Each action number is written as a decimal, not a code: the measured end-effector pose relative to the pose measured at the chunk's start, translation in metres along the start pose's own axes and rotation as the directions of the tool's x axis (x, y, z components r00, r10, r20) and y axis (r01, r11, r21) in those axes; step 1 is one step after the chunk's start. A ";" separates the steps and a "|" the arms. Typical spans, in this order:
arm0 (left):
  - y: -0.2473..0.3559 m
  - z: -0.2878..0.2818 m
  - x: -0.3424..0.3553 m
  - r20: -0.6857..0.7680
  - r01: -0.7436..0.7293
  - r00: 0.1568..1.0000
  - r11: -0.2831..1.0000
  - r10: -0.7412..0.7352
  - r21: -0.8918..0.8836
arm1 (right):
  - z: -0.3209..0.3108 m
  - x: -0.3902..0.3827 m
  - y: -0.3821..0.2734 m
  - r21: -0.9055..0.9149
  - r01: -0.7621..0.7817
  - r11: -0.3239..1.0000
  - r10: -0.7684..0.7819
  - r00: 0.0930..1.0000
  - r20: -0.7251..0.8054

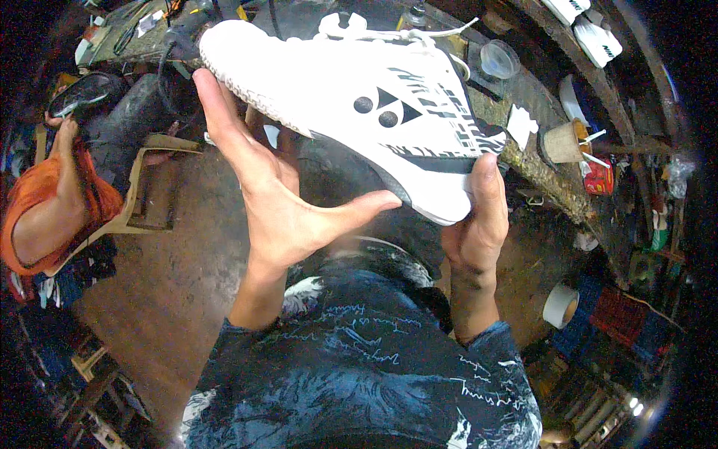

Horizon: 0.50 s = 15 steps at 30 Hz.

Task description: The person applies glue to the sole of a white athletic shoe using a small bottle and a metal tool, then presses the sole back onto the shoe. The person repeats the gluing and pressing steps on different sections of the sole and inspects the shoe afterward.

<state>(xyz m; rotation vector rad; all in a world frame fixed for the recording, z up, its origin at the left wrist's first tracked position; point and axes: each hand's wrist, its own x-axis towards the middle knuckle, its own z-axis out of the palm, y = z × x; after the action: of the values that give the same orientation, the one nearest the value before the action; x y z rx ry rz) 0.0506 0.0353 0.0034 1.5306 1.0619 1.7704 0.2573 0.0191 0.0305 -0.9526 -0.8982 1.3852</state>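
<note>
A white lace-up sports shoe (321, 82) with black printed marks on its side is held up in front of me, toe to the left and heel to the right. My left hand (273, 198) supports it from below: the fingers lie along the sole near the toe, and the stretched thumb touches the sole toward the heel. Around the heel is my right hand (482, 209), its thumb on the back of the shoe and its other fingers mostly hidden. White laces (419, 34) stick out along the top.
At the left sits another person in an orange top (63, 202), hand near a dark shoe (86, 97). A cluttered bench behind carries a clear plastic bowl (499, 58) and a tan cup (562, 142). A white roll (560, 307) is at right. White shoes (597, 41) lie far right.
</note>
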 end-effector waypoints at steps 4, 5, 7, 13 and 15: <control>-0.002 0.004 0.002 -0.013 -0.008 1.000 0.999 0.007 -0.041 | -0.003 0.001 0.001 -0.045 -0.031 0.998 0.031 0.999 -0.008; -0.003 0.004 0.001 -0.027 -0.014 1.000 0.999 0.013 -0.052 | -0.003 0.000 0.003 -0.050 -0.036 0.998 0.036 0.999 -0.016; -0.004 0.006 0.000 -0.060 -0.031 0.998 0.996 0.026 -0.084 | -0.003 0.000 0.005 -0.044 -0.040 0.998 0.040 0.999 -0.011; -0.008 -0.010 0.009 -0.167 0.023 0.983 0.957 -0.075 -0.290 | -0.005 0.012 0.005 0.047 -0.117 0.992 0.118 0.993 -0.021; -0.008 -0.019 0.013 -0.210 0.095 0.955 0.884 -0.211 -0.457 | -0.010 0.022 0.001 0.284 -0.107 0.953 0.110 0.994 0.006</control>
<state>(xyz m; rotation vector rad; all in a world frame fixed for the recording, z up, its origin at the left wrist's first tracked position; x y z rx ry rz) 0.0288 0.0468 0.0028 0.9347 0.7909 1.9616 0.2660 0.0410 0.0247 -0.7965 -0.6249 1.5536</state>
